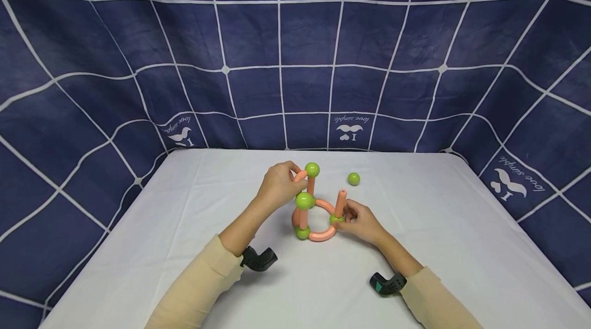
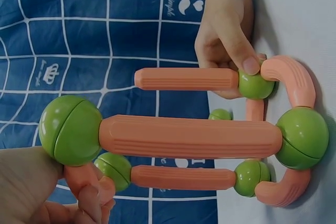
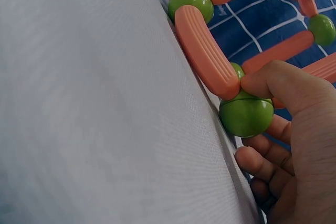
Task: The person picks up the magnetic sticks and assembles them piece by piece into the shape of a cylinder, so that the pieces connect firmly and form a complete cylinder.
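On the table stands a frame of green balls and orange rods, with a ring of curved rods [image 1: 323,236] at its base. My left hand [image 1: 276,186] pinches a short curved orange rod [image 1: 300,175] at the top, between two upper green balls [image 1: 304,200]. Under those balls, straight orange rods [image 2: 191,136] run down to the base. With thumb and fingers, my right hand [image 1: 367,224] holds the green ball [image 3: 247,115] at the ring's right corner. From that ball rises a straight rod [image 1: 340,202] whose upper end is bare.
A loose green ball [image 1: 353,179] lies behind the frame, to the right. White cloth covers the table [image 1: 208,180]. A dark blue checked curtain [image 1: 304,88] hangs along the back and sides. Each wrist wears a black camera mount [image 1: 388,284].
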Available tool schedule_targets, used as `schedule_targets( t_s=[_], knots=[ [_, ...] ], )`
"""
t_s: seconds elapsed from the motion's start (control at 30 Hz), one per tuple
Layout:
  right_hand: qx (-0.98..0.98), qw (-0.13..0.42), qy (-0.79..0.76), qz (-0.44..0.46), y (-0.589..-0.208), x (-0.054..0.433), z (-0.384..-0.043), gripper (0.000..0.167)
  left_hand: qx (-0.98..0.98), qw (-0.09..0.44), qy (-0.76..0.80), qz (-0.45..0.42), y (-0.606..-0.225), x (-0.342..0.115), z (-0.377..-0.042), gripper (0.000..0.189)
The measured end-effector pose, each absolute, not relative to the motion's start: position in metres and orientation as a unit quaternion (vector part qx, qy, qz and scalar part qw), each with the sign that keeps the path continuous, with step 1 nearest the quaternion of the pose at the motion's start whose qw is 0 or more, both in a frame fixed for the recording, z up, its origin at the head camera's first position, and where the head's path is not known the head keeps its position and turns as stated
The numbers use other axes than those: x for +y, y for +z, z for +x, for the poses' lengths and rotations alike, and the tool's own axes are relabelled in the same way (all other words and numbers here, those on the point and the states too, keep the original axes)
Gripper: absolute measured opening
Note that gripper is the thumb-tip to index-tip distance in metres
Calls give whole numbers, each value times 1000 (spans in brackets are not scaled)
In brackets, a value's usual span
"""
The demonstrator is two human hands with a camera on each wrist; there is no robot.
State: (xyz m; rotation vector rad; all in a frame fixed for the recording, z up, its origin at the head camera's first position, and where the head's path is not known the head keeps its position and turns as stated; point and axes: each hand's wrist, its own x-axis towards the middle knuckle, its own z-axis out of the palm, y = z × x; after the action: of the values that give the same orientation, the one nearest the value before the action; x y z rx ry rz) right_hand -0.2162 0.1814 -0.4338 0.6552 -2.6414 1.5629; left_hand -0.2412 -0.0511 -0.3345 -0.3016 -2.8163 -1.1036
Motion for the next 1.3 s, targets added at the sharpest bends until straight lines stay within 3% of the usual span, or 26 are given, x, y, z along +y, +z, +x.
schedule_targets(
  t_s=[0.23, 0.57, 0.83, 1.03, 1.3],
  knots=[
    [-837, 13, 504, 211, -472, 193, -238, 32, -925, 62, -360, -105, -334, -51, -240, 26],
    [-841, 12, 501, 203, -472, 192, -237, 32, -918, 75, -373, -108, -340, -54, -240, 27],
    [-839, 11, 503, 206, -472, 192, -237, 35, -869, 106, -476, -77, -360, -68, -232, 35],
    [-839, 13, 504, 206, -472, 192, -238, 35, -864, 64, -494, -80, -391, -75, -223, 23],
    [-835, 15, 508, 211, -471, 192, -238, 33, -872, 29, -450, -193, -432, -74, -212, 24]
  ],
)
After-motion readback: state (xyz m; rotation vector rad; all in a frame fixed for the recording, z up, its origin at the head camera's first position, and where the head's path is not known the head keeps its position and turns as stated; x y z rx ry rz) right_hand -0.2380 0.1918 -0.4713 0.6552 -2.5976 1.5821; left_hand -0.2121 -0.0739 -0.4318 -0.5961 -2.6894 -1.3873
